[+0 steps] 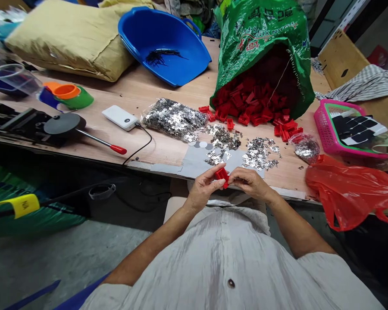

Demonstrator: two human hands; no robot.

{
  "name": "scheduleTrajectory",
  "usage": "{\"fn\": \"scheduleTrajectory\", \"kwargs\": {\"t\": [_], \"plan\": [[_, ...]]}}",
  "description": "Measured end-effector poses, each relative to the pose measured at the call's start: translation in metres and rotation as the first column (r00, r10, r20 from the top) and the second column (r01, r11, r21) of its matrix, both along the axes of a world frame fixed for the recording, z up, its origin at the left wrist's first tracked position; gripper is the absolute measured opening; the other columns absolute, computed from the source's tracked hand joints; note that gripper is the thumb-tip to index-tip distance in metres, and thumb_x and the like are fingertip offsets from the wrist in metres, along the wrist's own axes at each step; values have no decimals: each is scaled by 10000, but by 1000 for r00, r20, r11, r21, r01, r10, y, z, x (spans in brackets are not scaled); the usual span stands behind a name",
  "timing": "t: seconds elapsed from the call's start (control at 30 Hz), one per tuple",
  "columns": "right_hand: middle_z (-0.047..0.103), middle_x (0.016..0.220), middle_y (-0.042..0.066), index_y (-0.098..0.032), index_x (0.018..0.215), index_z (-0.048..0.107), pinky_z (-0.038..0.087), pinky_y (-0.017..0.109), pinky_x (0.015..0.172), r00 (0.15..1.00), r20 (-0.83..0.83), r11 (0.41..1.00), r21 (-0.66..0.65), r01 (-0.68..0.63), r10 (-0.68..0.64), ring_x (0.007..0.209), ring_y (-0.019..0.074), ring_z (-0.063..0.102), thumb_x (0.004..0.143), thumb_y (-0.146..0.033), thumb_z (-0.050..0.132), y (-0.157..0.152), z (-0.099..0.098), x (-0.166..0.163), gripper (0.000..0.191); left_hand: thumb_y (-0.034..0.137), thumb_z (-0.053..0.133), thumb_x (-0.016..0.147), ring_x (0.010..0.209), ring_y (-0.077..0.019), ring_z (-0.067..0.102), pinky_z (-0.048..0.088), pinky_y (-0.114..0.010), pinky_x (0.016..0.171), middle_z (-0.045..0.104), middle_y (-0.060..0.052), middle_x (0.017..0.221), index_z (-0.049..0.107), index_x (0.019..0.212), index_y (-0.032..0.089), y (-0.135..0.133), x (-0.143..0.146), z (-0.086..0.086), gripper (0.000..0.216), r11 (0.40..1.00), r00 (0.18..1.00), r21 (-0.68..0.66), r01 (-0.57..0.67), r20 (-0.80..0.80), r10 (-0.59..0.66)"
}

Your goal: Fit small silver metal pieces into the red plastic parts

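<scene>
Between the thumb and fingers of my left hand (204, 186) is a small red plastic part (221, 174), held just over the table's front edge. My right hand (248, 182) meets it from the right, fingers pinched at its side; whatever small piece may be in that pinch is hidden. Just beyond my hands lie loose piles of small flat metal pieces (259, 154) on a grey sheet (194, 161). Farther back, a green woven sack (261, 38) lies with its mouth towards me, many similar red parts (245, 101) spilling out.
A clear bag of metal pieces (176, 118) and a white power bank (120, 117) lie left of the piles. A blue scoop-shaped basin (187, 64) stands behind. At left is a lever press (63, 123). A pink basket (323, 129) and red plastic bag (352, 189) sit right.
</scene>
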State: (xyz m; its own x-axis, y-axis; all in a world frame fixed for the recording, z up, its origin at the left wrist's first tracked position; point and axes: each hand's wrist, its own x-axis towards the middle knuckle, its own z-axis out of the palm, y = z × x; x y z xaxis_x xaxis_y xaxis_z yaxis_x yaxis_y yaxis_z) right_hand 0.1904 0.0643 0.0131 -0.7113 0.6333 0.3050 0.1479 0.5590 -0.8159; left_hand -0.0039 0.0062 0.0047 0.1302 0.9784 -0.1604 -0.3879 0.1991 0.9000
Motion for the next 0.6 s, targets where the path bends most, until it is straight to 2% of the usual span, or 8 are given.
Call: {"fn": "scheduleTrajectory", "kwargs": {"t": [0.13,0.3,0.43,0.53,0.6], "plan": [[645,884,46,-235,923,633,488,294,736,1000,20,1000,5,13,-13,813,161,600,943,-278,547,-2,0,0,98,289,749,755,886,-175,632,509,-279,776,708,-58,1016,643,1251,220,0,1,0,511,1000,1000,5,-11,7,11],[647,884,44,-233,928,624,480,284,743,999,42,999,35,28,-30,819,157,601,954,-255,522,-1,-2,2,107,282,751,746,787,-132,602,497,-246,708,700,-43,970,658,1226,215,-2,3,0,493,1000,998,4,-20,-56,21],[646,873,47,-224,911,619,471,297,766,968,147,976,109,191,-205,829,171,598,953,-259,508,13,-8,18,124,284,756,736,800,-136,606,492,-233,680,703,-46,986,665,1215,223,-3,1,-1,491,999,994,-21,-46,-101,44],[657,933,55,-223,949,627,463,312,808,876,315,929,187,320,-365,884,190,606,934,-229,502,30,-11,36,127,295,753,736,843,-161,619,495,-235,662,702,-59,1004,664,1216,220,-3,-3,-3,494,997,991,-29,-70,-116,66],[665,973,59,-220,974,634,457,315,819,813,395,903,226,365,-427,907,199,610,914,-216,516,41,-12,44,133,297,751,737,845,-163,620,498,-236,655,699,-64,1010,663,1219,218,-4,-4,-4,496,996,990,-27,-83,-121,79]]}}
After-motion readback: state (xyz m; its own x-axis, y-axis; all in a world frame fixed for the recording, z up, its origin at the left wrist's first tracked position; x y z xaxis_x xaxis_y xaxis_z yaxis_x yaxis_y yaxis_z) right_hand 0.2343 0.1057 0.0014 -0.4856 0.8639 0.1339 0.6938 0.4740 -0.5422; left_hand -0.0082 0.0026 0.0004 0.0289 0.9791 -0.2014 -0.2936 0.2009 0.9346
